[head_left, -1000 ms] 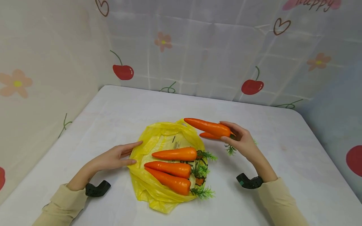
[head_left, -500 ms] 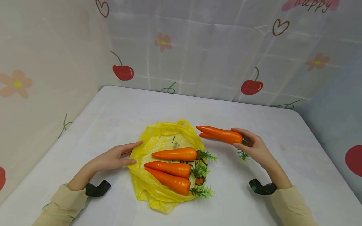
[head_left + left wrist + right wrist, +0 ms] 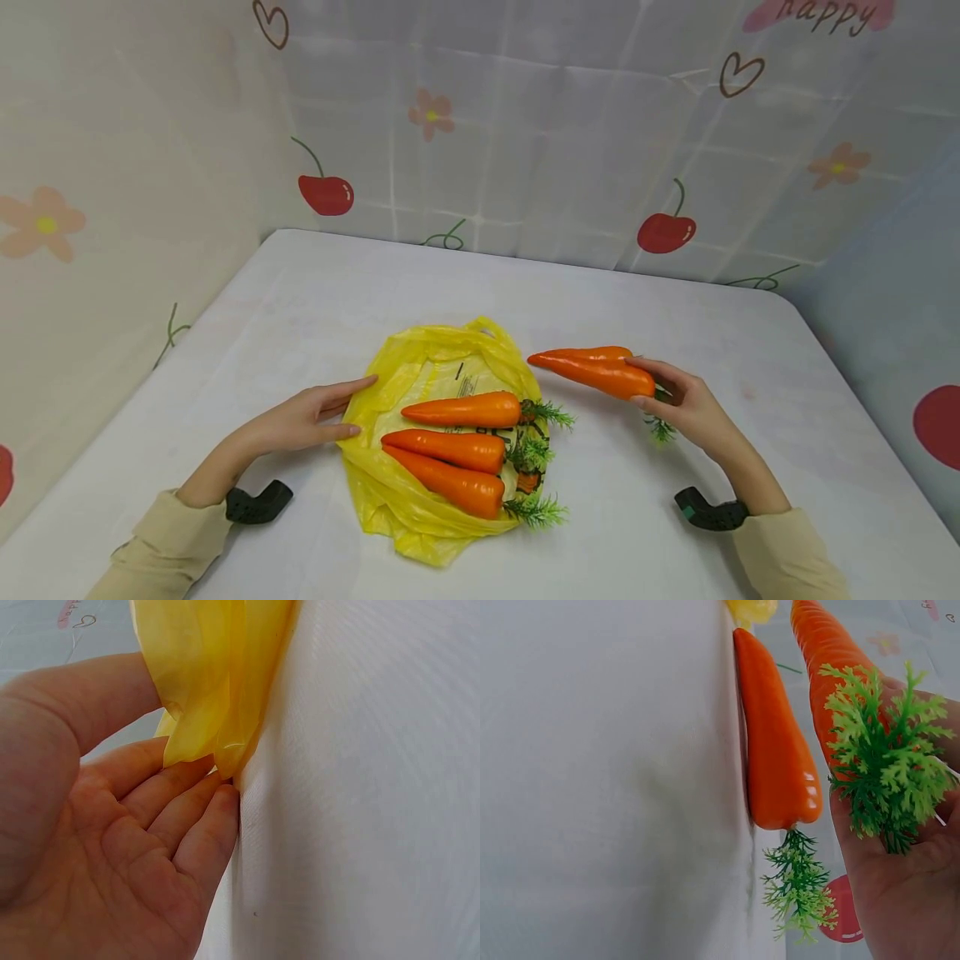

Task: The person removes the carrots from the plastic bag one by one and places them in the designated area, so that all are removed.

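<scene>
Carrots with green leafy tops are about both hands. My right hand holds a carrot near its thick end, thumb on the near side, fingers behind; its leaves hang by the palm. Just behind it lies another carrot, resting on the table in the right wrist view. My left hand touches the left edge of a yellow plastic bag. Its thumb and forefinger are spread apart there; bag film hides some fingertips. On the bag lie an upper carrot, a middle carrot and a lower carrot.
The white table carries everything. A patterned curtain with cherries and flowers stands behind it, and the cloth continues along the left side. Black devices, one on the left wrist and one on the right wrist, sit under the sleeves.
My right hand has moved right and towards me with its carrot, away from the bag and down beside the other carrot. The left hand, bag and three carrots have stayed put.
</scene>
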### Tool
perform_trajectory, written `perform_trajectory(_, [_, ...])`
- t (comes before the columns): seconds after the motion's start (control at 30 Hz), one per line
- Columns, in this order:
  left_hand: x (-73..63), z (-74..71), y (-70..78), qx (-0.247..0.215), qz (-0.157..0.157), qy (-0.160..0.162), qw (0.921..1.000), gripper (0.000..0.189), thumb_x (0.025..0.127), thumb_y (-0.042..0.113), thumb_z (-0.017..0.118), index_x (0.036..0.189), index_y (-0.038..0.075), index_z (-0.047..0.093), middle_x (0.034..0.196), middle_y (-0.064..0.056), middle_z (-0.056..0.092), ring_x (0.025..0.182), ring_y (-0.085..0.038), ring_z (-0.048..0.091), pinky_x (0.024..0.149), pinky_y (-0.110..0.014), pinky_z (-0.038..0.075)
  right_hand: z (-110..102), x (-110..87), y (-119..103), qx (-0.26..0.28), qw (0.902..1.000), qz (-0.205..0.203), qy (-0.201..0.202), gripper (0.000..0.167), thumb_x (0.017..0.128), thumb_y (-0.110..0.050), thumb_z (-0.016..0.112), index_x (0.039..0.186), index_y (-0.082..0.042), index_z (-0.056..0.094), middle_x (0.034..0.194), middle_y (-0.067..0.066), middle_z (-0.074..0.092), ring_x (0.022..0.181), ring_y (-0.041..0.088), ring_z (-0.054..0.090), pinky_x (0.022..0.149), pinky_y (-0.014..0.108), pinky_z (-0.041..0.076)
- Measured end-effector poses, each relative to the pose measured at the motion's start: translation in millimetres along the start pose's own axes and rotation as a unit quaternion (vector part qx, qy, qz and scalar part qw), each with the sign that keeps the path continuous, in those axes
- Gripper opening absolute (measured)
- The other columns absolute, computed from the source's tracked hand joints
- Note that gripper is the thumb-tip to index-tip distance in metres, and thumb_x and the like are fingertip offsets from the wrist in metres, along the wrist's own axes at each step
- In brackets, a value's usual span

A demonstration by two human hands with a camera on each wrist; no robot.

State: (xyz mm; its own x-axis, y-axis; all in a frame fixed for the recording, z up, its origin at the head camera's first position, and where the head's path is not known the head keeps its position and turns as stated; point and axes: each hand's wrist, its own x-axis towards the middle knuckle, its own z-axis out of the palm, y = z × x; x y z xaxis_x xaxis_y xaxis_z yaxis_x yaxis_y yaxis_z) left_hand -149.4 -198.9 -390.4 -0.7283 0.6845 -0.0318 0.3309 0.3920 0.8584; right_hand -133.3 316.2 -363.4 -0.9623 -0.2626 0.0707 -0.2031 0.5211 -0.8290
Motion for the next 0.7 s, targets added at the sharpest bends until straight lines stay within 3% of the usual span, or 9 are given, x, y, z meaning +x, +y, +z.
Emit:
perform_trajectory(0.33, [0.0,0.2,1.3,-0.002,0.001,0.000,1.0000,0.067,0.091,0.018,0.063,0.144,-0.004,0.029,0.146,-0.024,0.027,0.131,-0.037,0.029,0.101,-0.042,0.032,-2,-0.4,9,-0.015,0.9993,0.010,-0.033,0.055,0.089,-0.018,0.067,0.136,0.000,0.045,0.135,0.020,0.043,0.120,0.035,0.043,0.089,0.011,0.039])
perform_trajectory(0.7, [0.0,0.6,0.7,0.001,-0.005,0.001,1.0000,0.067,0.091,0.018,0.064,0.144,-0.004,0.029,0.146,-0.024,0.027,0.131,-0.037,0.029,0.101,-0.042,0.032,-1,-1.3,16,-0.017,0.9992,0.012,-0.036,0.055,0.089,-0.021,0.067,0.136,-0.002,0.046,0.136,0.019,0.043,0.121,0.034,0.042,0.089,0.011,0.039])
